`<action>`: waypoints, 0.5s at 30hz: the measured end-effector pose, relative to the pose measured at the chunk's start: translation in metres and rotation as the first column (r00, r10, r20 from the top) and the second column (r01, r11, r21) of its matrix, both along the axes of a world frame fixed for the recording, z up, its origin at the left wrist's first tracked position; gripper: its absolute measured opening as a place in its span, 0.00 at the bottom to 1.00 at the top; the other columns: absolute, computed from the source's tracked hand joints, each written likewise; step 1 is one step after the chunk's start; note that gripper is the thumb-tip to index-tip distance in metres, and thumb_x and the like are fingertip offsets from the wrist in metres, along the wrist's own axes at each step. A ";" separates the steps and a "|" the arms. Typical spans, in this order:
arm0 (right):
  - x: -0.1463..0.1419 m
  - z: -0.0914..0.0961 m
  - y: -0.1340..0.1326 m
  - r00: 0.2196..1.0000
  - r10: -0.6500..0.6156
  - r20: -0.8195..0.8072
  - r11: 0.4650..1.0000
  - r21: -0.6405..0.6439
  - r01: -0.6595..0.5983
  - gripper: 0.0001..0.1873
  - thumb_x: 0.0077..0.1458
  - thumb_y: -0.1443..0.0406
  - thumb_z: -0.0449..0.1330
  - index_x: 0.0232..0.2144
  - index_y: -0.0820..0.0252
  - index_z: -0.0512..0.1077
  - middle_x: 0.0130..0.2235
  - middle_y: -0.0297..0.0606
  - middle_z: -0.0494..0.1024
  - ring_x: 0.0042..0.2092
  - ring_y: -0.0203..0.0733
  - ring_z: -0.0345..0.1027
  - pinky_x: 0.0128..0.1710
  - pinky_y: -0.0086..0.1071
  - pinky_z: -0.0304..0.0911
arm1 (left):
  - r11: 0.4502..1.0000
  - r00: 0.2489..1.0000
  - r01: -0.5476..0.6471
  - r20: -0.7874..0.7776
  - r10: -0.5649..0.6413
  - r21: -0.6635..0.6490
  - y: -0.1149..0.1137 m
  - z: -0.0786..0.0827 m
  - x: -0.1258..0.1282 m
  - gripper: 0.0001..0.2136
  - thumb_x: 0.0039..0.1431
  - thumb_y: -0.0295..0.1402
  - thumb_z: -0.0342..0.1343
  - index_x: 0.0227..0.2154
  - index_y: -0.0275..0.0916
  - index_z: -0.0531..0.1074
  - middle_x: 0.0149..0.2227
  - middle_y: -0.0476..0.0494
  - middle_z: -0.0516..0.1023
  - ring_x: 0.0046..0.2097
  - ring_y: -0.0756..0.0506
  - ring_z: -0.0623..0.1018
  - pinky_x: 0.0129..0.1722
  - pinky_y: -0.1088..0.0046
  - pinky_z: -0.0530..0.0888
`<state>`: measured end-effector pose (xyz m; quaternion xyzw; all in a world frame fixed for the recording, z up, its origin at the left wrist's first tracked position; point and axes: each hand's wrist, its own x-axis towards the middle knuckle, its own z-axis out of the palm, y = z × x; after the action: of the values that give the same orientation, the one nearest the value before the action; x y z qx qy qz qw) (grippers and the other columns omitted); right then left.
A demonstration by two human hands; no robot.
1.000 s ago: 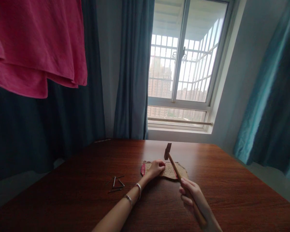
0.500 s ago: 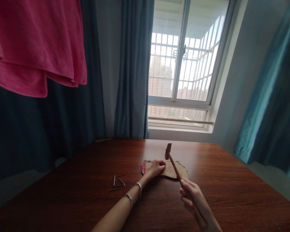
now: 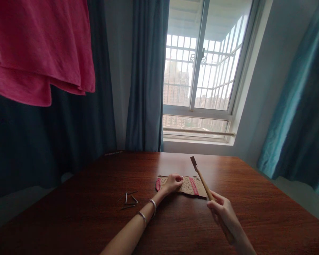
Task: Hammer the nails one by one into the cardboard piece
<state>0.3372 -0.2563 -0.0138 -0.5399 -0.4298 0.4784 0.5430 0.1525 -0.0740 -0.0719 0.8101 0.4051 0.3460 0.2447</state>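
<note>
My right hand point(image 3: 223, 210) is wrapped round the wooden handle of a hammer point(image 3: 203, 182), its dark metal head raised beyond the cardboard. My left hand point(image 3: 173, 183) rests on a piece of cardboard point(image 3: 187, 187) with pink bands and many small dark holes. Thumb and finger there pinch a small nail point(image 3: 182, 178), of which only a glint shows. Left of that hand, several loose nails point(image 3: 126, 198) lie on the table.
The brown wooden table point(image 3: 82, 219) reaches to the wall below a barred window point(image 3: 196, 71). Blue curtains point(image 3: 147, 78) hang on both sides. A pink cloth point(image 3: 42, 53) hangs at the upper left.
My right hand has moved to the right, and the hammer has swung right and turned, uncovering the cardboard's right pink band. My left hand stays in place.
</note>
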 end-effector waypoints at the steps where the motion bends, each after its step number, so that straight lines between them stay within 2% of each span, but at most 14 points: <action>1: 0.006 -0.004 0.003 0.996 -0.058 0.073 0.998 0.010 0.057 0.27 0.40 0.65 0.56 0.47 0.66 0.64 0.15 0.23 0.62 0.12 0.28 0.52 0.10 0.23 0.47 | 1.000 1.000 0.000 -0.011 0.000 0.000 -0.001 0.001 0.000 0.09 0.45 0.30 0.52 0.28 0.33 0.76 0.29 0.45 0.76 0.31 0.49 0.72 0.32 0.77 0.67; 5: 0.033 -0.018 0.012 0.925 -0.192 0.327 0.980 0.016 0.198 0.28 0.38 0.65 0.54 0.46 0.68 0.67 0.17 0.29 0.70 0.15 0.34 0.60 0.15 0.27 0.54 | 0.998 0.998 0.058 -0.004 -0.058 0.006 -0.003 0.003 0.000 0.10 0.44 0.31 0.54 0.30 0.33 0.75 0.29 0.46 0.74 0.30 0.50 0.71 0.31 0.77 0.67; 8: 0.055 -0.027 0.017 0.827 -0.267 0.495 0.958 0.042 0.284 0.26 0.37 0.64 0.54 0.42 0.66 0.71 0.23 0.36 0.77 0.25 0.42 0.70 0.25 0.30 0.62 | 0.996 0.995 0.088 0.040 -0.087 -0.021 0.000 0.000 0.000 0.19 0.42 0.30 0.56 0.42 0.34 0.72 0.32 0.46 0.74 0.31 0.50 0.72 0.33 0.77 0.68; 11: 0.072 -0.036 0.021 0.744 -0.272 0.610 0.950 0.045 0.309 0.26 0.37 0.62 0.55 0.41 0.67 0.71 0.31 0.43 0.79 0.34 0.47 0.73 0.34 0.31 0.64 | 0.993 0.993 0.092 0.086 -0.086 -0.072 0.003 -0.005 0.001 0.28 0.41 0.28 0.57 0.50 0.36 0.66 0.33 0.47 0.74 0.32 0.51 0.72 0.34 0.77 0.69; 15: 0.085 -0.047 0.026 0.647 -0.217 0.731 0.944 -0.010 0.329 0.25 0.39 0.61 0.55 0.41 0.65 0.70 0.34 0.45 0.79 0.37 0.47 0.72 0.37 0.32 0.63 | 0.991 0.989 0.105 0.112 -0.095 -0.087 0.004 -0.007 0.001 0.30 0.40 0.27 0.57 0.52 0.37 0.63 0.34 0.48 0.73 0.32 0.52 0.71 0.34 0.78 0.69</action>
<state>0.4223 -0.2302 -0.0605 -0.7794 -0.4865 0.1696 0.3566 0.1532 -0.0701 -0.0794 0.7973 0.3658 0.3576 0.3205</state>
